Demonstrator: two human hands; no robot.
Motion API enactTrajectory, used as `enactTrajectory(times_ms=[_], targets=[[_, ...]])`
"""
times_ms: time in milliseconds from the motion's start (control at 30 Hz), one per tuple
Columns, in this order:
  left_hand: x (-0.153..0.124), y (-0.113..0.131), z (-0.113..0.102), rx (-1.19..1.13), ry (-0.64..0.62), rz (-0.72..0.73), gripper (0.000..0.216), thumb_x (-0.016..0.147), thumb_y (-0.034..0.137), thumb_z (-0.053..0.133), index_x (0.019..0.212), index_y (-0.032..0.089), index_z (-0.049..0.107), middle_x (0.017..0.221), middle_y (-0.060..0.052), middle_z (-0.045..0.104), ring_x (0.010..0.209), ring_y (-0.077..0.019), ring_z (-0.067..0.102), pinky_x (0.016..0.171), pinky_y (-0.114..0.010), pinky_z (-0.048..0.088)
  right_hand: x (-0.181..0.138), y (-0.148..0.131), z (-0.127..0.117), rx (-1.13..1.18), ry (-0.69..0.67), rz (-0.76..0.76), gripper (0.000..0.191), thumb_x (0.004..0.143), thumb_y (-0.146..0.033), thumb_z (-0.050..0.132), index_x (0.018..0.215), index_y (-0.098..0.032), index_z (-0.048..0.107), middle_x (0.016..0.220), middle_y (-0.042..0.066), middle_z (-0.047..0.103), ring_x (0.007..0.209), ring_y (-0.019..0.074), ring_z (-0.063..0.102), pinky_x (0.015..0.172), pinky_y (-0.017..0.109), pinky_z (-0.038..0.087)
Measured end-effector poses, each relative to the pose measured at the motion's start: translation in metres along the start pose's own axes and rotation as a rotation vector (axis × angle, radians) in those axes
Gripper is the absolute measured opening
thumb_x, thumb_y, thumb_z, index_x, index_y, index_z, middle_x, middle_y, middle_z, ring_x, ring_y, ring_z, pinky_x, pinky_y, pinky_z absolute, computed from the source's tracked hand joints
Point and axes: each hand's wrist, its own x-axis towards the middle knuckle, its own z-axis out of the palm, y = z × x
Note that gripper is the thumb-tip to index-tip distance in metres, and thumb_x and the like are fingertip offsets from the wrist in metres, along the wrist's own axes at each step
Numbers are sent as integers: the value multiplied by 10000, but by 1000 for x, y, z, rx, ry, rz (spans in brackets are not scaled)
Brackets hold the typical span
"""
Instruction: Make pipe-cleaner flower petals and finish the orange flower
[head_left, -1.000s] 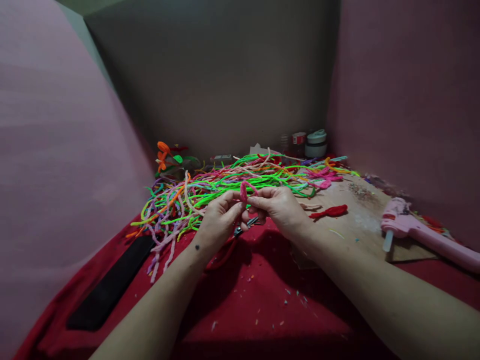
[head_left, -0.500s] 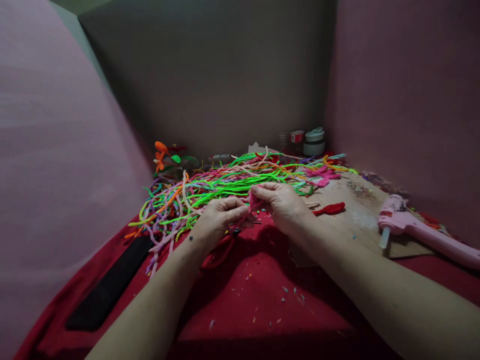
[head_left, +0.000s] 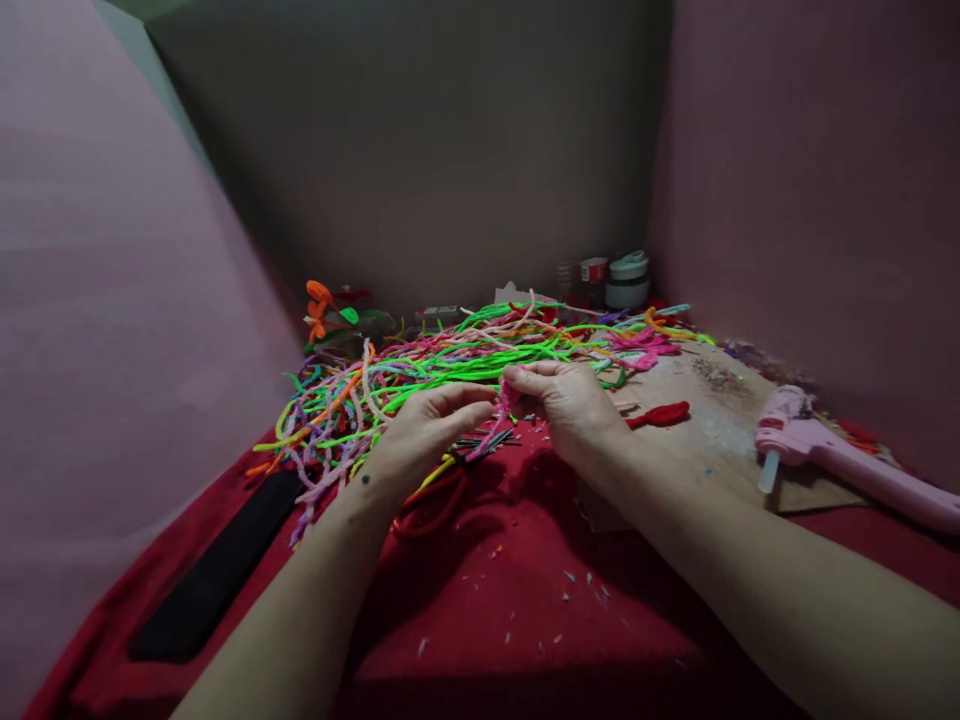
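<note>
Between the thumb and fingers of my right hand (head_left: pixel 574 400) is a bent pink pipe cleaner (head_left: pixel 506 398), its loose end hanging down to the left. My left hand (head_left: pixel 439 425) is just left of it, thumb and index finger apart, with the fingertips close to the pink piece; its other fingers are hidden. Below my left hand lie scissors with red handles (head_left: pixel 431 515), their dark blades partly covered by the hanging pink end. Behind both hands spreads a heap of many-coloured pipe cleaners (head_left: pixel 480 370), bright green ones nearest.
On the right, a pink glue gun (head_left: pixel 817 440) rests on a cardboard sheet (head_left: pixel 720 440), near a red pipe-cleaner piece (head_left: pixel 660 415). A long black object (head_left: pixel 217 570) lies at left on the red cloth (head_left: pixel 540 600). Orange pipe-cleaner flowers (head_left: pixel 319 305) and a lidded jar (head_left: pixel 628 280) stand behind.
My left hand has drawn back a little to the left, and its thumb and index finger have parted. The pink end now hangs in view; my right hand keeps its pinch.
</note>
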Motion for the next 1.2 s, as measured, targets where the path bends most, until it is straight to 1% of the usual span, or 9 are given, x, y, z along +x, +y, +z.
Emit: enactTrajectory(times_ms=[133,367,467,567,700,800,967,1067,1200], targets=[[-1,-1,11,-27,38,-9,132,670,274,645,685,142,648,648,15,604,598,-88,503,601,-200,387,-2,5,1,22,-53,-4,213,604,-304,691,528,-138,582,503,-6,547,447,79,455,488,243,366],[-1,-4,8,-154,72,-42,213,682,311,628,600,117,594,547,16,546,507,-74,446,526,-208,347,-6,14,4,58,-252,23,208,639,-337,678,644,-131,649,589,21,601,549,107,526,582,256,412],[-1,1,1,-69,113,-39,207,632,310,678,677,120,608,614,3,584,555,-87,493,530,-203,364,-8,12,4,-26,-208,4,217,677,-344,644,637,-132,625,576,9,586,514,91,503,539,238,385],[-1,4,-6,-125,211,42,282,611,293,704,835,153,603,677,23,584,568,-71,494,516,-179,368,-11,6,7,-180,-223,-13,264,723,-358,589,580,-137,573,495,-18,522,436,70,431,476,225,332],[-2,3,-10,-282,115,-20,246,676,331,652,832,146,607,590,39,520,435,-27,384,408,-158,276,-18,1,12,-366,-286,19,309,730,-359,575,520,-141,516,433,-47,435,391,50,328,429,216,240],[-3,1,-8,-321,62,-58,218,669,323,661,761,136,597,540,45,489,406,-20,345,383,-154,226,-21,0,13,-404,-324,40,310,719,-355,588,512,-141,502,433,-54,415,401,46,307,430,217,211],[-4,2,-6,-255,140,19,175,681,296,650,714,138,582,527,51,472,429,-26,354,403,-153,242,-19,0,11,-364,-361,90,268,715,-298,585,511,-139,518,439,-44,448,408,55,357,451,223,266],[-4,3,-8,-218,91,35,192,689,297,638,807,150,602,530,56,464,413,-28,327,391,-162,226,-18,1,10,-363,-343,102,256,697,-274,593,493,-139,519,424,-45,444,391,51,348,435,220,257],[-4,2,-11,66,94,155,137,712,277,594,732,144,624,572,25,530,485,-61,422,461,-184,324,-18,0,10,-370,-352,93,216,689,-254,578,513,-137,537,427,-46,447,390,49,349,429,216,255]])
